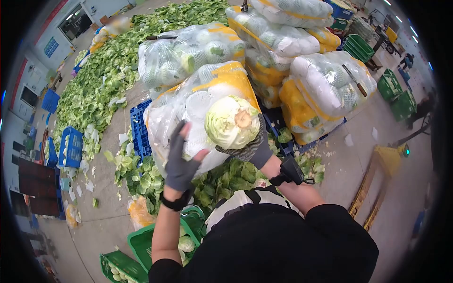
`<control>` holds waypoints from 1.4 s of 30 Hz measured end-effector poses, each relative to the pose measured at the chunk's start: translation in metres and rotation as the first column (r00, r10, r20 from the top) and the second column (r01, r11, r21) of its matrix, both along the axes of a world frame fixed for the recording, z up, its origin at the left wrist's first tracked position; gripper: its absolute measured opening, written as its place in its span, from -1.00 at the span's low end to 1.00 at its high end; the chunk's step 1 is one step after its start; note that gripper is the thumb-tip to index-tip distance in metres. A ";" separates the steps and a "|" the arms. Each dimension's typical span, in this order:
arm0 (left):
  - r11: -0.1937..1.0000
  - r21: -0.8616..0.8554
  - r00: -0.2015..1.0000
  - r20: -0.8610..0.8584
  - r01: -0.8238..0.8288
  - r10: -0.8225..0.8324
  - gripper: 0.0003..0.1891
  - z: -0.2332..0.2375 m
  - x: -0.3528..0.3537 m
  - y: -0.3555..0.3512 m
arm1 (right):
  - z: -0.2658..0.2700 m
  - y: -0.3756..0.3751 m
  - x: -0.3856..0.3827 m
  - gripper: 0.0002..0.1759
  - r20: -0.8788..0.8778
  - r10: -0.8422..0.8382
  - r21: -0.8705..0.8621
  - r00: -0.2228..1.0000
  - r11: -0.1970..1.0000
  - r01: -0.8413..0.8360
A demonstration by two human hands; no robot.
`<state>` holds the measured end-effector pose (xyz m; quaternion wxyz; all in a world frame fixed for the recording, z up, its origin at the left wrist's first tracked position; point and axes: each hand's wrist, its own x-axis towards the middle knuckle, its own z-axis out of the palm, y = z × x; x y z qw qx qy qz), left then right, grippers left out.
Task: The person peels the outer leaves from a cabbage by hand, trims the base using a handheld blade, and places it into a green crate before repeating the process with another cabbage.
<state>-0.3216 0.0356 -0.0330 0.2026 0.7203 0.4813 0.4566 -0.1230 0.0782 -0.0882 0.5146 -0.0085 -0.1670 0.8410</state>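
Observation:
A trimmed cabbage (229,125) with its pale cut stem facing up rests in my right hand (252,151), which wears a grey dotted glove and grips it from below and the right. My left hand (182,153), in a grey fingerless glove, is raised to the left of the cabbage with thumb and fingers apart, touching nothing I can see. Just beyond both hands lies a clear plastic bag (165,113) with yellow bands, holding white foam-netted cabbages. Loose green leaves (226,181) lie below my hands.
More filled bags (193,54) are stacked behind and to the right (325,85); knives lie on some. A blue pallet (140,125) sits beneath. Green crates (141,245) with cabbages stand by my left side. Leaves (94,94) cover the floor; a yellow pallet jack (384,160) stands right.

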 end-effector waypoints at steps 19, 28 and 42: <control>0.896 -0.173 0.912 0.033 0.409 -0.409 -0.89 -0.016 -0.007 0.001 | -0.029 -0.065 -0.015 -0.36 -0.460 -0.230 -0.118 0.858 0.973 0.197; 0.620 -0.623 0.833 0.096 0.477 -0.544 0.09 -0.073 -0.051 0.010 | -0.033 -0.047 0.037 -0.42 -0.178 -0.232 -0.022 0.956 0.972 0.232; 0.212 -0.242 0.218 0.967 0.947 0.131 -0.09 -0.106 0.218 0.060 | 0.000 -0.020 0.254 -0.35 0.993 0.073 -0.086 0.092 0.985 0.149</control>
